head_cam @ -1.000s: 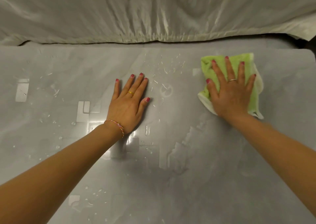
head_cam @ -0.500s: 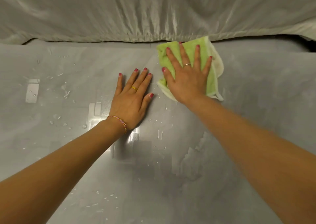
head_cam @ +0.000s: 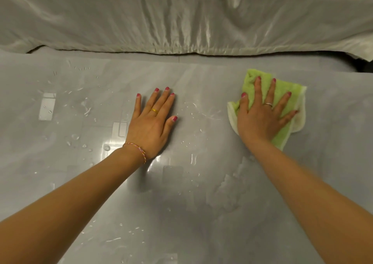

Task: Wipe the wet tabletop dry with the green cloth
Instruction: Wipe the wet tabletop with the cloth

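A folded green cloth lies on the grey tabletop at the right, near the far edge. My right hand presses flat on top of it with fingers spread, covering most of the cloth. My left hand rests palm down on the bare tabletop in the middle, fingers apart, holding nothing. Water drops and streaks dot the surface to the left of my left hand, between the two hands and near the front edge. A thin wet film spreads below my right forearm.
A wrinkled pale sheet hangs along the far edge of the table. A dark gap shows at the far right corner behind the table.
My right hand has slid the green cloth from beside my left hand near the far edge back out to the right. My left hand has stayed in place.
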